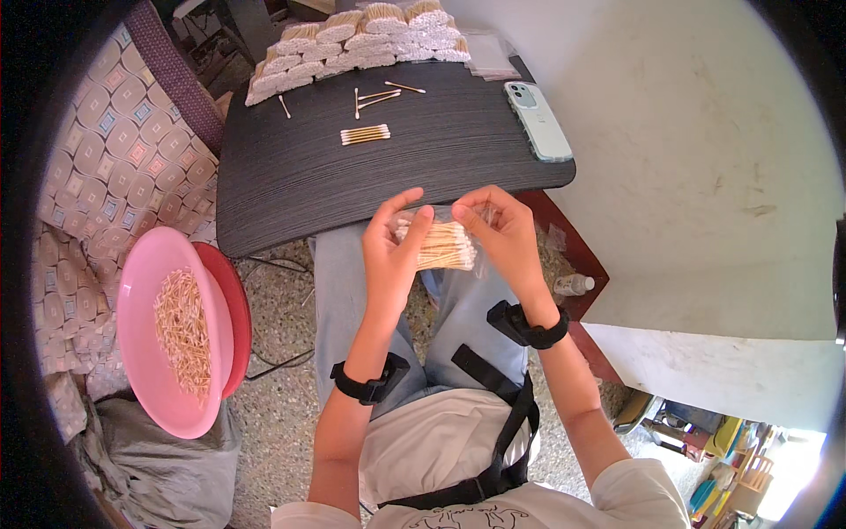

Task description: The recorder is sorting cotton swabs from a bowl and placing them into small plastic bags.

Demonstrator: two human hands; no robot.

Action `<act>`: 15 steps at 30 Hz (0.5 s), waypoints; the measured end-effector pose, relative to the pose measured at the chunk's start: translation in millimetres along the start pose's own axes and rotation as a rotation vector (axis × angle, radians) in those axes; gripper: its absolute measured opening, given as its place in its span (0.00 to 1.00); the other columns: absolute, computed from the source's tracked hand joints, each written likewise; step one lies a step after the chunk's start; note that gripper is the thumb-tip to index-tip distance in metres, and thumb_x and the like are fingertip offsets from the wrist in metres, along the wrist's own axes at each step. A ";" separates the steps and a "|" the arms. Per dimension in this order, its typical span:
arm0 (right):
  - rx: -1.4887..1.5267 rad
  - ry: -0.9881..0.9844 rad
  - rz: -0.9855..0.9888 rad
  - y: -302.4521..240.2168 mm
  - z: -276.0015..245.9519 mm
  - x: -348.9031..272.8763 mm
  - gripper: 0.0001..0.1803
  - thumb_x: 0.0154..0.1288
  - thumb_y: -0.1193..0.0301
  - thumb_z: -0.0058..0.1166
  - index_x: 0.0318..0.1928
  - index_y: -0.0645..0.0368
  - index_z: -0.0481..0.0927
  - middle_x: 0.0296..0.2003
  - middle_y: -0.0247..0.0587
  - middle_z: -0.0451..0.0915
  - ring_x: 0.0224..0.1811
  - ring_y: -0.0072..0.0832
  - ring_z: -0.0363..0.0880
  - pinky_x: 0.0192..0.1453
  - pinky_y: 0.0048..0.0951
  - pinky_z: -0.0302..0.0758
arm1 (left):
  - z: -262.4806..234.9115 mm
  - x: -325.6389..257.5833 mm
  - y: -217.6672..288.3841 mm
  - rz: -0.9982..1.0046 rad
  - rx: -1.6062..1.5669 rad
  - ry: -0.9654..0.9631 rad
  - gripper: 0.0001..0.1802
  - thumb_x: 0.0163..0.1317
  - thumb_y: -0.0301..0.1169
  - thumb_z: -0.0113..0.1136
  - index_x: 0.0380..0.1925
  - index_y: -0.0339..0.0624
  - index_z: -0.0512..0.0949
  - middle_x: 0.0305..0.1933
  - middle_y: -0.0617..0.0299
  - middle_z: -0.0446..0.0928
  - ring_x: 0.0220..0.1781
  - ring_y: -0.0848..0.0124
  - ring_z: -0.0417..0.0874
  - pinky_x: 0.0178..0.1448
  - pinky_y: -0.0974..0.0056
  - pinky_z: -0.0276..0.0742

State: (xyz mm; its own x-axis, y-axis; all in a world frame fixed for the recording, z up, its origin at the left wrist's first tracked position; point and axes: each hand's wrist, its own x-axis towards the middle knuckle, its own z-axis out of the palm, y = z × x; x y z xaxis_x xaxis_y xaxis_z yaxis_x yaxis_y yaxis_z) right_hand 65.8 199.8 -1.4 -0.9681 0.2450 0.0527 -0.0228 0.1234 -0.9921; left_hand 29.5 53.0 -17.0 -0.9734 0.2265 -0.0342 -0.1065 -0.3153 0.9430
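Below table edge [388,225], both hands [392,251] [507,238] pinch swab bag [441,245].

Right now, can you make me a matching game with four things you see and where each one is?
Things:
1. clear bag of cotton swabs
2. phone
3. pink bowl
4. small swab bundle

Places:
A. on the floor, left of the person
B. middle of the dark table
C. between both hands
D. right edge of the table

Pairs: 1-C, 2-D, 3-A, 4-B
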 end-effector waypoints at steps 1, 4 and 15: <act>-0.018 0.018 -0.020 0.5 -0.2 -0.6 0.10 0.62 0.70 0.59 0.39 0.64 0.79 0.32 0.30 0.80 0.34 0.13 0.74 0.39 0.18 0.70 | 0.3 1.0 0.2 0.010 0.024 0.006 0.11 0.62 0.31 0.61 0.41 0.37 0.77 0.32 0.63 0.80 0.32 0.80 0.80 0.34 0.74 0.75; 0.352 0.000 0.154 -10.0 4.4 -2.7 0.11 0.63 0.69 0.57 0.41 0.64 0.80 0.34 0.30 0.80 0.33 0.13 0.73 0.40 0.19 0.69 | -4.8 3.0 -0.8 0.049 0.054 0.024 0.12 0.61 0.30 0.61 0.43 0.37 0.77 0.30 0.63 0.80 0.32 0.79 0.80 0.34 0.74 0.75; 0.241 -0.026 0.087 -6.6 -7.9 1.5 0.09 0.62 0.72 0.57 0.38 0.66 0.81 0.31 0.33 0.81 0.32 0.14 0.76 0.38 0.17 0.71 | -7.1 0.2 5.0 -0.125 -0.161 -0.247 0.16 0.64 0.29 0.54 0.51 0.33 0.73 0.48 0.55 0.79 0.49 0.74 0.79 0.53 0.71 0.72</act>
State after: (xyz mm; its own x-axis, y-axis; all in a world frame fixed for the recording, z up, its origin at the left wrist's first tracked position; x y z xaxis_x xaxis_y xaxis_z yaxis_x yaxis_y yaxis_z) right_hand 66.5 207.0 6.2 -0.9751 0.2192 -0.0334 0.0045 -0.1307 -0.9914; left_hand 27.4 45.0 -14.6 -0.8740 0.4838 -0.0467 -0.2724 -0.4081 0.8714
